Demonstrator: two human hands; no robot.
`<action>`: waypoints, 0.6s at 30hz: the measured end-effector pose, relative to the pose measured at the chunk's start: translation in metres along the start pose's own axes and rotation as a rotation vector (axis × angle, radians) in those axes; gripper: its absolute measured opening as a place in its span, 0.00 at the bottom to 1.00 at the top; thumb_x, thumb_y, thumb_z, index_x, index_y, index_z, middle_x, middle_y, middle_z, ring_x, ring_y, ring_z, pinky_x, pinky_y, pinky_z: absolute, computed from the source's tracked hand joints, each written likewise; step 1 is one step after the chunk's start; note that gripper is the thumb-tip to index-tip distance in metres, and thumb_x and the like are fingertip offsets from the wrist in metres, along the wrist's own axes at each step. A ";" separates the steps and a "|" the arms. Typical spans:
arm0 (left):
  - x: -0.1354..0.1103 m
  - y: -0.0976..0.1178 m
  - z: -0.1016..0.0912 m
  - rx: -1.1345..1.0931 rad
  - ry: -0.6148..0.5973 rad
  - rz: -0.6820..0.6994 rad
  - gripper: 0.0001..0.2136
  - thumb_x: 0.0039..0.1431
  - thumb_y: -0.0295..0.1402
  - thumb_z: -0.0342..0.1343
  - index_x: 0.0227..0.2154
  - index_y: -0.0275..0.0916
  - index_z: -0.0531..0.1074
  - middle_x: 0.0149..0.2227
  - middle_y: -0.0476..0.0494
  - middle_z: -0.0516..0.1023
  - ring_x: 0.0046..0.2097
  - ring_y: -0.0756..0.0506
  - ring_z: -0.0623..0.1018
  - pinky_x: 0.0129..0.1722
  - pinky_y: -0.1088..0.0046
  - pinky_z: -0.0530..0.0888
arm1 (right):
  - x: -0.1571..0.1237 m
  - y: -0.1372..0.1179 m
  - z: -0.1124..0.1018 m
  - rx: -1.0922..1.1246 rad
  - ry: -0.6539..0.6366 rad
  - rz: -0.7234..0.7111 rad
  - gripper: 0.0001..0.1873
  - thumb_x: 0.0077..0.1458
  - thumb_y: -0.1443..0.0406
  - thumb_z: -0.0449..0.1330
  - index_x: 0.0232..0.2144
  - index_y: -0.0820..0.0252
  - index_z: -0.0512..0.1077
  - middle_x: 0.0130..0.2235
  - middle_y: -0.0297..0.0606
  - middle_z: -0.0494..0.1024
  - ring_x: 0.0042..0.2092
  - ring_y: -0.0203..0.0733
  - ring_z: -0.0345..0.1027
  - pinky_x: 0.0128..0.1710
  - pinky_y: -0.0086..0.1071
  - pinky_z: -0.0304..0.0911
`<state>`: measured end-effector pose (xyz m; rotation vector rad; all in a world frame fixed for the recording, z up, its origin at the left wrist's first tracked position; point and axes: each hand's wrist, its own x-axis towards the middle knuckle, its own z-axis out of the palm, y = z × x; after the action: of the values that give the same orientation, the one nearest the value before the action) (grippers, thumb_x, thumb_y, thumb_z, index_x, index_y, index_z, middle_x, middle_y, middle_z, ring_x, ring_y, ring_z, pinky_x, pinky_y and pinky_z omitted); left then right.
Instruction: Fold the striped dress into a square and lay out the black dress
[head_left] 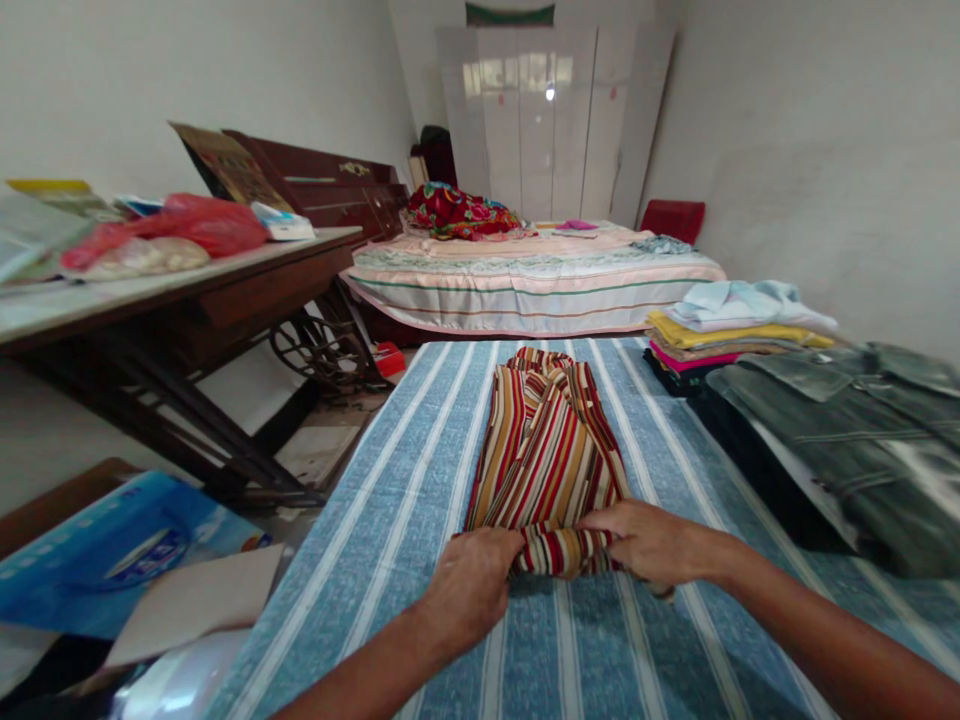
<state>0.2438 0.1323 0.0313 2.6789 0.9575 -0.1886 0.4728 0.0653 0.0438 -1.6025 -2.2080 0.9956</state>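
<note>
A striped shirt [551,450] in red, tan, cream and black lies lengthwise on the blue and white striped bed cover [420,440], its collar end pointing away from me. My left hand [478,572] is closed on the left corner of its near edge. At the right corner of that edge, my right hand [651,540] grips the cloth too. Between the two hands the near edge is lifted slightly and bunched into a fold. The fingertips of both hands are partly hidden by the cloth.
Folded clothes [739,325] are stacked at the right, with dark grey-green garments [862,430] nearer me. A sewing machine table [225,275] stands left, holding a red plastic bag [202,225]. A blue box [142,550] sits below it. Another bed [525,285] is behind.
</note>
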 end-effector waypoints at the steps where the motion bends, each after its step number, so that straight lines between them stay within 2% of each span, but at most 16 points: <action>1: 0.004 -0.003 -0.002 -0.031 -0.010 -0.006 0.14 0.47 0.21 0.47 0.36 0.39 0.70 0.38 0.43 0.77 0.43 0.42 0.75 0.41 0.69 0.70 | 0.001 0.000 -0.001 -0.009 0.010 0.011 0.16 0.45 0.74 0.49 0.33 0.58 0.73 0.31 0.33 0.77 0.35 0.38 0.71 0.35 0.26 0.59; 4: 0.009 -0.009 -0.002 -0.093 -0.020 -0.006 0.13 0.45 0.21 0.48 0.33 0.40 0.70 0.36 0.45 0.77 0.42 0.44 0.75 0.40 0.71 0.70 | -0.003 -0.005 0.010 -0.085 0.064 0.075 0.14 0.46 0.69 0.54 0.38 0.57 0.72 0.35 0.35 0.78 0.38 0.41 0.71 0.37 0.29 0.61; 7: 0.010 -0.014 0.005 -0.107 0.022 0.018 0.15 0.44 0.20 0.48 0.34 0.41 0.70 0.37 0.45 0.76 0.42 0.44 0.74 0.42 0.71 0.70 | -0.006 -0.009 0.036 -0.233 0.149 0.153 0.23 0.44 0.66 0.59 0.47 0.58 0.69 0.43 0.41 0.76 0.45 0.47 0.69 0.43 0.34 0.61; 9: 0.010 -0.016 0.009 -0.105 0.043 0.035 0.15 0.45 0.20 0.47 0.35 0.40 0.69 0.37 0.44 0.76 0.42 0.44 0.74 0.42 0.70 0.69 | -0.003 -0.008 0.053 -0.342 0.215 0.187 0.21 0.46 0.69 0.57 0.45 0.59 0.70 0.43 0.43 0.75 0.46 0.48 0.67 0.45 0.36 0.60; 11: 0.010 -0.017 0.009 -0.119 0.047 0.054 0.16 0.43 0.20 0.47 0.35 0.40 0.70 0.37 0.44 0.76 0.42 0.44 0.74 0.42 0.70 0.69 | 0.001 -0.006 0.061 -0.400 0.239 0.194 0.15 0.47 0.72 0.54 0.39 0.59 0.72 0.39 0.42 0.76 0.44 0.48 0.68 0.44 0.35 0.60; 14: 0.012 -0.016 -0.003 -0.181 0.028 0.088 0.17 0.40 0.20 0.48 0.34 0.40 0.70 0.36 0.46 0.76 0.41 0.44 0.74 0.40 0.72 0.68 | 0.005 -0.005 0.052 -0.365 0.220 0.172 0.14 0.44 0.75 0.53 0.33 0.60 0.72 0.36 0.39 0.77 0.41 0.45 0.69 0.40 0.32 0.59; 18: 0.015 -0.009 -0.034 -0.242 0.021 0.125 0.09 0.42 0.21 0.48 0.25 0.39 0.69 0.27 0.50 0.74 0.32 0.48 0.73 0.31 0.76 0.64 | 0.003 -0.010 0.016 -0.270 0.237 0.104 0.14 0.43 0.78 0.51 0.29 0.59 0.71 0.34 0.35 0.77 0.38 0.39 0.71 0.34 0.26 0.58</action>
<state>0.2506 0.1590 0.0578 2.5104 0.7622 -0.0162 0.4556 0.0598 0.0376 -1.8575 -2.1845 0.5120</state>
